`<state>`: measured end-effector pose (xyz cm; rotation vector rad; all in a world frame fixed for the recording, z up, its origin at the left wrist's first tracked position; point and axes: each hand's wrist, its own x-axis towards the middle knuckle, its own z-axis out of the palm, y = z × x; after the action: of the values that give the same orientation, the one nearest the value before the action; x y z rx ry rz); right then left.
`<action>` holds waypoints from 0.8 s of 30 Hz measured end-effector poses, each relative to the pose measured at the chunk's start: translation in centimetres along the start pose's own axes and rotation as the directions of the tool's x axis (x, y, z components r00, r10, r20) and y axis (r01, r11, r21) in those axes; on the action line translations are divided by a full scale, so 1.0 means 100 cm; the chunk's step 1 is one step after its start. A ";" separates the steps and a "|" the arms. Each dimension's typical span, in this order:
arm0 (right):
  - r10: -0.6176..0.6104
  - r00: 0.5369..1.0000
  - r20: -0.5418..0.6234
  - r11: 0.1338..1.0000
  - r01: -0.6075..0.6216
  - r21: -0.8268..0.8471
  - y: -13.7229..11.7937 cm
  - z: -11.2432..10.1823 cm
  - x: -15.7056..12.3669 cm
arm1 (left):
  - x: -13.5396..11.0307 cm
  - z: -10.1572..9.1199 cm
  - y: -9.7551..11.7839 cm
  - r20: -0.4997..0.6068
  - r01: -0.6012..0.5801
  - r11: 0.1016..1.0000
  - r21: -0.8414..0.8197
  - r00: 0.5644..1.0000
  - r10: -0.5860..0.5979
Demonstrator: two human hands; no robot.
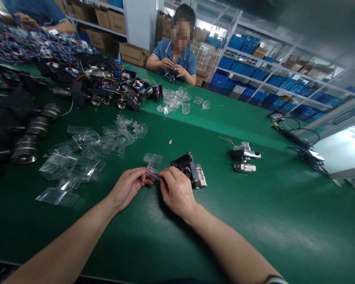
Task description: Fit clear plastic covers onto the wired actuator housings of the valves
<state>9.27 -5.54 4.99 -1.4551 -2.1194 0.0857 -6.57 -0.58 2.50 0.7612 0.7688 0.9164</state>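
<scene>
My left hand (129, 187) is closed in a pinch on a clear plastic cover (154, 161), whose upper part stands out beyond the fingertips. Thin coloured wires (153, 175) run from the cover's lower edge to my right hand (178, 191), whose fingers are pinched around them. Just beyond the right hand lies a black housing (184, 161) with a silver metal valve body (200, 176) at its right side. The right hand hides part of this housing, and where the wires end cannot be seen.
Loose clear covers (73, 161) are heaped to the left. Black units with metal fittings (26, 148) crowd the far left. Another valve unit (244, 157) lies to the right, and black cables (301, 144) at the far right. Across the table (272, 221), a co-worker (171, 59) handles a part.
</scene>
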 end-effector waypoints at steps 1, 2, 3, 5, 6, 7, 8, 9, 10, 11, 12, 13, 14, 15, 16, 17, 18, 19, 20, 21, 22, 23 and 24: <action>0.004 1.000 -0.004 1.000 -0.004 0.017 0.000 -0.001 0.000 | 0.000 0.000 0.000 0.001 -0.001 1.000 0.002 1.000 0.001; 0.005 1.000 -0.003 1.000 -0.004 0.028 0.001 -0.002 0.000 | 0.000 -0.001 0.000 0.002 -0.002 1.000 0.003 1.000 0.002; 0.003 1.000 0.002 1.000 -0.003 0.031 0.001 -0.002 0.000 | 0.000 -0.001 0.000 0.004 -0.003 1.000 0.003 1.000 0.003; 0.001 1.000 0.013 1.000 -0.001 0.009 0.000 -0.001 -0.001 | 0.000 -0.002 -0.001 0.009 0.000 1.000 0.005 1.000 0.000; 0.002 1.000 0.020 1.000 -0.002 -0.012 0.000 -0.001 -0.001 | 0.000 -0.002 -0.001 0.013 0.002 1.000 0.007 1.000 -0.002; 0.006 1.000 0.028 0.999 -0.005 -0.033 0.000 0.000 -0.001 | 0.000 -0.002 -0.001 0.017 0.003 1.000 0.009 1.000 -0.003; 0.011 0.999 0.035 0.999 -0.010 -0.049 -0.001 0.000 0.000 | 0.000 -0.003 -0.001 0.022 0.004 1.000 0.009 1.000 -0.005; 0.022 0.999 0.042 0.998 -0.020 -0.058 -0.001 0.000 0.000 | 0.000 -0.003 -0.001 0.027 0.005 1.000 0.008 1.000 -0.005; 0.037 0.998 0.048 0.998 -0.034 -0.059 -0.002 0.000 0.001 | 0.000 -0.003 -0.001 0.033 0.005 1.000 0.007 0.999 -0.006; 0.055 0.997 0.056 0.997 -0.052 -0.054 -0.002 -0.001 0.001 | 0.000 -0.004 -0.001 0.036 0.006 1.000 0.006 0.999 -0.006; 0.068 0.996 0.061 0.997 -0.065 -0.046 -0.002 -0.001 0.002 | 0.000 -0.004 -0.002 0.039 0.008 1.000 0.007 0.999 -0.008; 0.076 0.995 0.067 0.997 -0.074 -0.035 -0.002 -0.001 0.002 | 0.000 -0.004 -0.002 0.041 0.009 1.000 0.009 0.999 -0.010; 0.080 0.994 0.074 0.997 -0.079 -0.023 -0.002 -0.001 0.002 | 0.000 -0.005 -0.002 0.041 0.010 1.000 0.010 0.999 -0.010; 0.081 0.993 0.080 0.997 -0.080 -0.010 -0.002 -0.001 0.002 | 0.000 -0.005 -0.003 0.040 0.008 1.000 0.008 0.999 -0.009; 0.080 0.993 0.086 0.997 -0.081 0.003 -0.001 -0.001 0.002 | 0.000 -0.005 -0.003 0.038 0.006 1.000 0.004 0.999 -0.007; 0.082 0.992 0.091 0.996 -0.084 0.017 -0.001 -0.001 0.001 | 0.000 -0.006 -0.003 0.036 0.004 1.000 -0.001 0.999 -0.004; 0.087 0.992 0.094 0.995 -0.091 0.030 -0.001 0.000 0.001 | 0.000 -0.006 -0.003 0.034 0.002 1.000 -0.007 0.999 -0.002; 0.096 0.991 0.097 0.994 -0.100 0.040 0.000 0.000 0.001 | 0.000 -0.006 -0.003 0.031 0.000 1.000 -0.012 1.000 0.000; 0.101 0.990 0.097 0.993 -0.107 0.049 0.000 0.000 0.000 | 0.000 -0.006 -0.003 0.028 0.001 1.000 -0.013 1.000 -0.001; 0.102 0.990 0.095 0.993 -0.107 0.057 0.000 0.001 0.000 | 0.000 -0.006 -0.002 0.024 0.005 1.000 -0.013 1.000 -0.005; 0.096 0.991 0.091 0.992 -0.102 0.067 0.000 0.001 0.000 | 0.000 -0.005 -0.002 0.018 0.009 1.000 -0.011 1.000 -0.009; 0.088 0.993 0.084 0.992 -0.095 0.081 0.000 0.001 0.000 | 0.000 -0.005 -0.001 0.012 0.012 1.000 -0.010 1.000 -0.012; 0.082 0.994 0.073 0.991 -0.089 0.103 0.001 0.002 0.000 | -0.001 -0.005 -0.001 0.007 0.013 1.000 -0.011 1.000 -0.013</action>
<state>9.23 -5.45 4.82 -1.4996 -2.0731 0.2802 -6.96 -0.55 2.20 0.7486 0.7615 0.9047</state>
